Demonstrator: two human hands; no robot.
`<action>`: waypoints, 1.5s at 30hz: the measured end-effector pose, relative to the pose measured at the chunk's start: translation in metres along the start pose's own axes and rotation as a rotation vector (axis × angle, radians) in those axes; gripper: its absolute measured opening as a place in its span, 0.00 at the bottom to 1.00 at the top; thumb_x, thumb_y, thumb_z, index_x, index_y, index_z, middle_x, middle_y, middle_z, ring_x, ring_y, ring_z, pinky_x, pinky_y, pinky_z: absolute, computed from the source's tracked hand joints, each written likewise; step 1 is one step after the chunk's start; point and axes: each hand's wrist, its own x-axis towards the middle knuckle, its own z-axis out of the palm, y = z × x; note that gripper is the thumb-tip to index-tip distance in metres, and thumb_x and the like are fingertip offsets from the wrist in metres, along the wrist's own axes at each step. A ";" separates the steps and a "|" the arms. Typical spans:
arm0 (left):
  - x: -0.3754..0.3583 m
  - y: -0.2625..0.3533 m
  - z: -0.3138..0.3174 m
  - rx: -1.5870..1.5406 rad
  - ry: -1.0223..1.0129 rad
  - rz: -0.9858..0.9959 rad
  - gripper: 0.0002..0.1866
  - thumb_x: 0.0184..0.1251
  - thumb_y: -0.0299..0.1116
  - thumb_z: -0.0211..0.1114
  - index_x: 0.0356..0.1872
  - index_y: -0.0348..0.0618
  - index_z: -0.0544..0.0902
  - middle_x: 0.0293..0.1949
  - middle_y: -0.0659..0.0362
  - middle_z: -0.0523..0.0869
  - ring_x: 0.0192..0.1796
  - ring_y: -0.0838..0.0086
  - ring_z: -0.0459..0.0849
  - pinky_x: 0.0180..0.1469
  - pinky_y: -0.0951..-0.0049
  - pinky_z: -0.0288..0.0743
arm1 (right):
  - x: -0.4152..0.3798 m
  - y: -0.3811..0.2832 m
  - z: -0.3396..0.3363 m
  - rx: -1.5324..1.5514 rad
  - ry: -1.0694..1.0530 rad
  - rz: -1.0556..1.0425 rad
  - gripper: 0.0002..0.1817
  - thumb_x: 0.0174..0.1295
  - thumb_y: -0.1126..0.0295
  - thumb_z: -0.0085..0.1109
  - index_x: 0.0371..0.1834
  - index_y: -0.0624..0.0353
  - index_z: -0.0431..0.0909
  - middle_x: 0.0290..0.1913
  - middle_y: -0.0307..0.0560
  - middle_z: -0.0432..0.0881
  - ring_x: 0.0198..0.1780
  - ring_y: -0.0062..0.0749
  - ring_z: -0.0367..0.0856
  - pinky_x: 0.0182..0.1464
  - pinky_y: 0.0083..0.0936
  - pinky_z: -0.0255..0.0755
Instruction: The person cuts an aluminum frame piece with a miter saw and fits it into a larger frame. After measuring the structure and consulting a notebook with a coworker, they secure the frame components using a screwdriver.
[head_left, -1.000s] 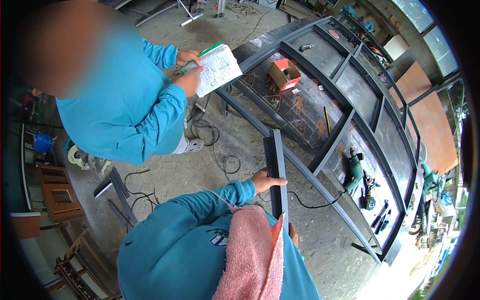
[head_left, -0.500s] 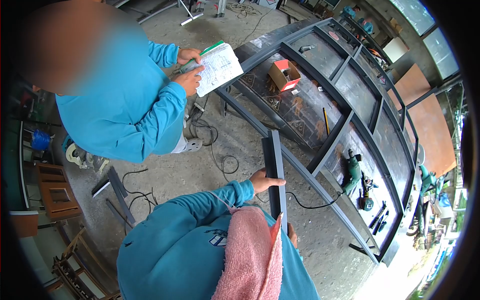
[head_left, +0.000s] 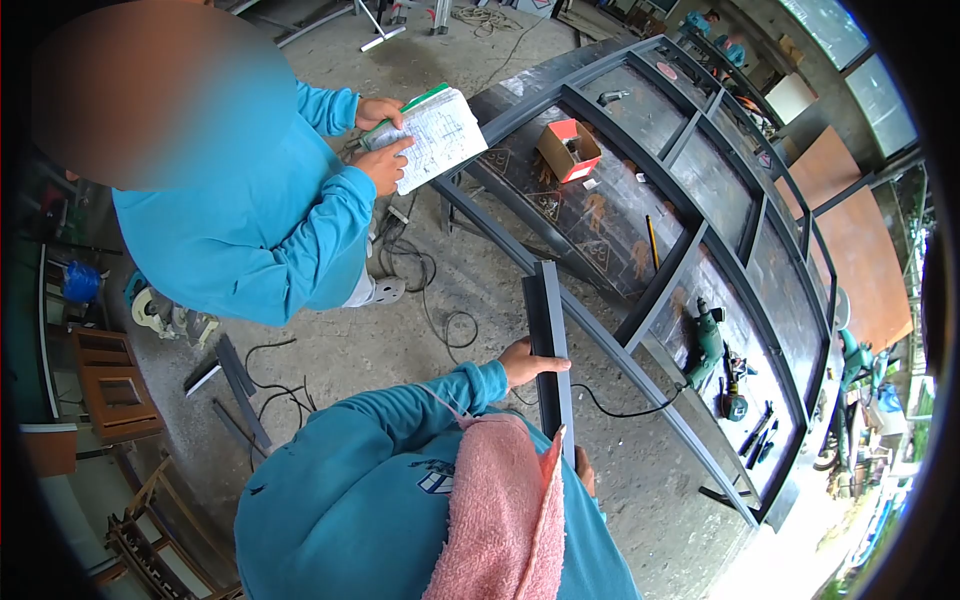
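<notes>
My left hand is closed round a dark grey metal profile, thumb across its face. The profile is channel-shaped and points away from my chest, its far end beside the large metal frame's near rail. Lower down, my right hand shows only in part at the profile's near end, its fingers curled against it; the rest is hidden by the profile and the pink towel hanging at my front. Opposite me on the left, a co-worker in a blue shirt holds an open notebook with handwriting and points at its page.
A large curved metal frame lies on a dark worktable at right. On the table are a red box, a pencil, a green drill and other tools. Cables, metal offcuts and a circular saw lie on the floor.
The co-worker's pointing hand has shifted slightly to the right over the page, and the notebook has moved a little. My hands and the metal profile stay practically still.
</notes>
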 end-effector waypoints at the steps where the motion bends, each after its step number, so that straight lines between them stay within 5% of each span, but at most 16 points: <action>1: 0.000 -0.001 0.000 -0.009 -0.002 0.006 0.29 0.51 0.45 0.75 0.50 0.38 0.79 0.46 0.52 0.84 0.52 0.66 0.81 0.57 0.68 0.71 | 0.000 0.003 0.000 -0.005 -0.003 -0.010 0.30 0.52 0.62 0.67 0.57 0.63 0.71 0.46 0.60 0.83 0.48 0.45 0.84 0.50 0.35 0.75; 45: -0.009 0.005 -0.006 -0.027 0.002 -0.010 0.26 0.52 0.41 0.75 0.49 0.39 0.80 0.45 0.53 0.84 0.50 0.66 0.82 0.55 0.68 0.73 | 0.000 0.006 0.007 0.038 -0.011 -0.015 0.27 0.54 0.62 0.64 0.56 0.62 0.72 0.45 0.61 0.83 0.48 0.46 0.84 0.50 0.35 0.75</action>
